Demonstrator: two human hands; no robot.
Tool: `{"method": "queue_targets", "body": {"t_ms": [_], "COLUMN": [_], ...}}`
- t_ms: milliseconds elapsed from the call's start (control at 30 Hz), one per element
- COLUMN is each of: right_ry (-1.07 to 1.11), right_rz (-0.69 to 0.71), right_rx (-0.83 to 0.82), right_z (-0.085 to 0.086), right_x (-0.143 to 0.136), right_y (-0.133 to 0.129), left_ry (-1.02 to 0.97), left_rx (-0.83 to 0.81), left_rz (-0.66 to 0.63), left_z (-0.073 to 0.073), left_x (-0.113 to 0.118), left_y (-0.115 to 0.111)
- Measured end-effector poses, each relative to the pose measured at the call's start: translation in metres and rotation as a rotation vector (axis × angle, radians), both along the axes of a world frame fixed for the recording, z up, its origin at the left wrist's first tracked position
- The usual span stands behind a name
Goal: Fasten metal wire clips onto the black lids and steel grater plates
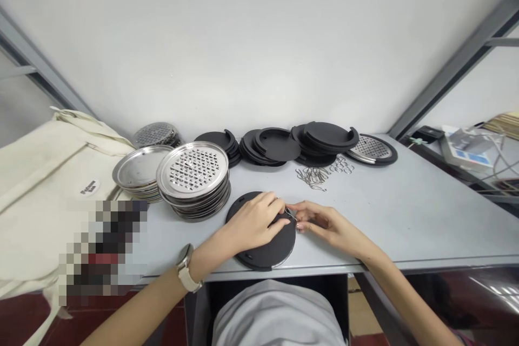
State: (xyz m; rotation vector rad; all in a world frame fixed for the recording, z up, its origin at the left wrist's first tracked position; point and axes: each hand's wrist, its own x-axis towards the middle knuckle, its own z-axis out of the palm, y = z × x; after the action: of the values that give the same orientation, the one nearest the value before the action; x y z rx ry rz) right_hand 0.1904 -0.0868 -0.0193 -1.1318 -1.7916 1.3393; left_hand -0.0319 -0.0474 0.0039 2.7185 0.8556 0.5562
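Note:
A round black plastic disc (267,246) lies on the table close to the front edge. My left hand (257,219) rests over its upper part, with fingers curled at the disc's right rim. At that rim is a small bent metal wire hook (291,215). My right hand (320,221) pinches the hook between thumb and fingertips, just beside the disc. Fingers partly cover where hook and disc meet, so I cannot tell whether they are joined. A loose pile of similar wire hooks (313,175) lies beyond my hands, next to several small metal rings (341,164).
To the left stand stacks of perforated metal grater discs (192,170) and a stack topped by a plain-looking metal disc (141,167). Black discs (279,144) are stacked along the wall. A black-rimmed grater disc (373,150) lies at right. A cream cloth bag (52,173) sits far left.

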Motion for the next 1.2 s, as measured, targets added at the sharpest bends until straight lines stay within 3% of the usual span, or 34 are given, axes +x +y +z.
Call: {"method": "queue_targets", "body": {"t_ms": [167, 333, 1200], "right_ry": [-0.028, -0.083, -0.22], "right_rz": [-0.011, -0.024, -0.057], "right_rx": [0.043, 0.083, 0.206], "right_z": [0.003, 0.003, 0.006], "right_x": [-0.002, -0.002, -0.005], "right_y": [-0.001, 0.0, -0.002], "left_ry": [0.033, 0.044, -0.044], "left_rx": [-0.068, -0.003, -0.009], "left_rz": [-0.084, -0.161, -0.081], "left_z": [0.005, 0.001, -0.006], "left_x": [0.005, 0.015, 0.015], "left_y": [0.02, 0.032, 0.033]}}
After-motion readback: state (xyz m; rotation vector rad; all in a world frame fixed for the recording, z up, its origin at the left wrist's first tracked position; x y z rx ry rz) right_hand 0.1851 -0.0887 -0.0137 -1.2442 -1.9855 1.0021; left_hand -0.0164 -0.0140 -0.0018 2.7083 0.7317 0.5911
